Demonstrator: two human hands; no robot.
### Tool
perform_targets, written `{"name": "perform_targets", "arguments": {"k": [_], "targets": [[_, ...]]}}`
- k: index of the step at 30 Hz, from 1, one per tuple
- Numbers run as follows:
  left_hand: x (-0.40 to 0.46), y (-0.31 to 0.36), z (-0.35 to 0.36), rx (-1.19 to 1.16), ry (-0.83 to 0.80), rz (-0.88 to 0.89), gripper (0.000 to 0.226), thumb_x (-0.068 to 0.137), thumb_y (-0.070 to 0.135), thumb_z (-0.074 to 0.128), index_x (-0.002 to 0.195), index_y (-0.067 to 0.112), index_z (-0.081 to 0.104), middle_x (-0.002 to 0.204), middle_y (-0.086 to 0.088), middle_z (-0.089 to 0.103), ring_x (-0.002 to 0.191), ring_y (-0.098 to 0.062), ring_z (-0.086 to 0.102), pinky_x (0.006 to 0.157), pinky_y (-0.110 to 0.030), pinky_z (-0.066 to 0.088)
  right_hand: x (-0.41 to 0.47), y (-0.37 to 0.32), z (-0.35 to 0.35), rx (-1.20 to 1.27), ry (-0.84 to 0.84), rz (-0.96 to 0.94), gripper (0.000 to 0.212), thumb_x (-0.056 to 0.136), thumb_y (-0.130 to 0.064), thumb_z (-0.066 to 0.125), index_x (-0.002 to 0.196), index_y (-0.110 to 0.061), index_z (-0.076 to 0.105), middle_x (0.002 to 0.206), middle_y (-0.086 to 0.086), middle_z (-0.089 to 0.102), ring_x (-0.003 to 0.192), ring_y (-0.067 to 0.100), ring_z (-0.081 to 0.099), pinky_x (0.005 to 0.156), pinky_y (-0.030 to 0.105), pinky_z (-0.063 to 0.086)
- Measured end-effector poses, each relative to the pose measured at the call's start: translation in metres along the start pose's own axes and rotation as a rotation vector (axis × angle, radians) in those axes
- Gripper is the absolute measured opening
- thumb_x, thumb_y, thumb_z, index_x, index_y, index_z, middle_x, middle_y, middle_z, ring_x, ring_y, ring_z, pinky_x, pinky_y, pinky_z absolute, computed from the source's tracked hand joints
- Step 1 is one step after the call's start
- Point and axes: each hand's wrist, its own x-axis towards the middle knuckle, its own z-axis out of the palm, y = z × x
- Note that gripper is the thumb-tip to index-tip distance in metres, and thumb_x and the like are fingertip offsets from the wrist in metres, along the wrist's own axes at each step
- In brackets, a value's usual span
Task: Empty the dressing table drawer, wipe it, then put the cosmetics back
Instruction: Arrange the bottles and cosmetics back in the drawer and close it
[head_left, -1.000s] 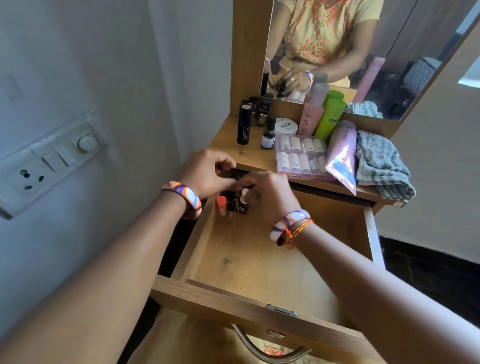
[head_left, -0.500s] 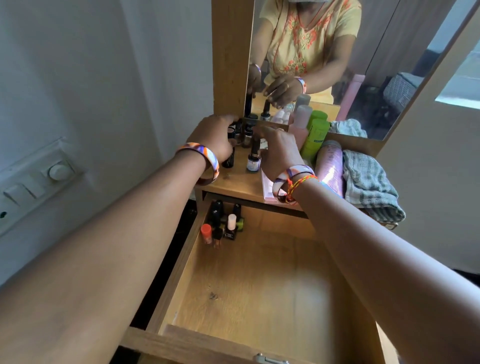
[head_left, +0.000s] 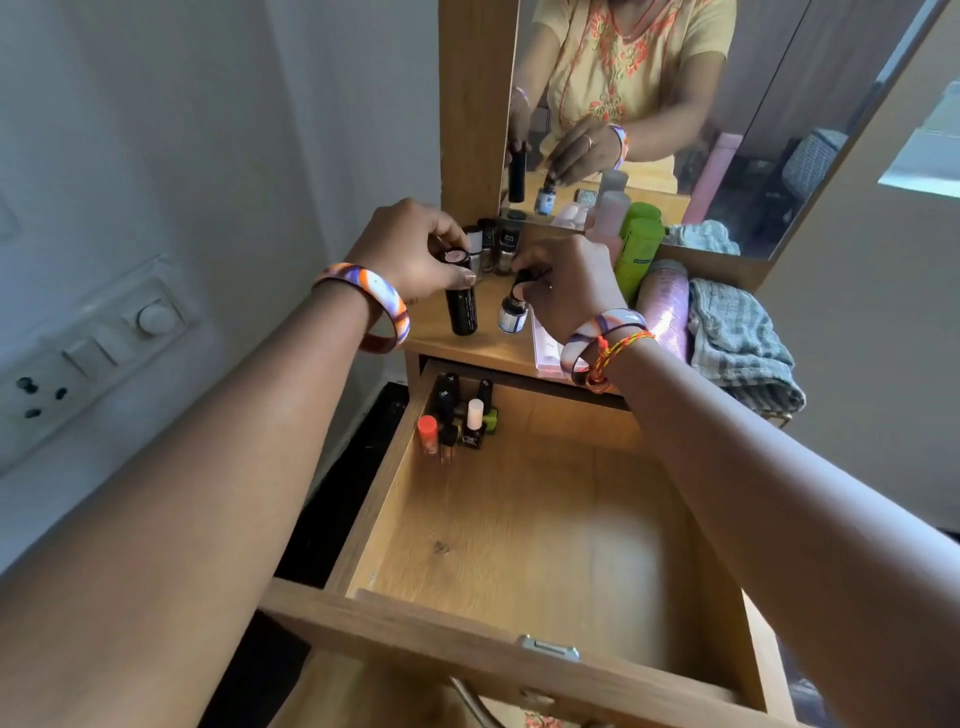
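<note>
So my left hand (head_left: 410, 249) is wrapped around the top of a black tube (head_left: 461, 301), fingers curled round its cap end, and the tube stands upright on the tabletop (head_left: 441, 332), long axis straight up, pinkish cap end facing the camera. My right hand (head_left: 566, 286) pinches the dark cap of a small dropper bottle (head_left: 511, 314) with the fingertips, and that one's upright too, maybe leaning a touch, just right of the tube. Can't tell if either is lifted off the wood or sitting on it. Both sit near the front left of the tabletop, right above the open drawer (head_left: 395, 618). The drawer is pulled way out and holds only a little cluster of nail polishes (head_left: 465, 421) in the back left corner, all standing, one with an orange cap, one with a white cap, the rest dark. Behind my hands there's a row of small dark bottles (head_left: 493, 241) against the mirror (head_left: 675, 104), then a pink bottle (head_left: 610, 218), a green bottle (head_left: 639, 249), a pink tube (head_left: 667, 306) lying down and a folded grey towel (head_left: 737, 338) on the right. Both arms reach forward over the drawer, a bangle on each wrist
</note>
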Motion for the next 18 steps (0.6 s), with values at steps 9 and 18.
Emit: {"name": "perform_targets", "arguments": {"k": [9, 18], "targets": [[-0.049, 0.0, -0.01, 0.075, -0.327, -0.053, 0.022, 0.072, 0.015, 0.077, 0.092, 0.01, 0.071, 0.082, 0.0, 0.064, 0.081, -0.016, 0.059, 0.077, -0.029, 0.048, -0.052, -0.024, -0.008, 0.041, -0.189, -0.025, 0.018, 0.077, -0.012, 0.072, 0.095, -0.013, 0.073, 0.083, 0.001, 0.067, 0.076, 0.007, 0.056, 0.054, 0.005, 0.04], [-0.075, -0.022, 0.028, 0.15, -0.379, -0.086, 0.029, 0.067, 0.007, 0.079, 0.094, 0.006, 0.071, 0.093, -0.009, 0.068, 0.083, -0.018, 0.061, 0.074, -0.024, 0.046, -0.093, -0.018, 0.035, 0.019, -0.376, 0.063, 0.023, 0.076, -0.007, 0.069, 0.098, -0.013, 0.074, 0.097, 0.007, 0.072, 0.088, 0.017, 0.065, 0.069, 0.015, 0.042]]}}
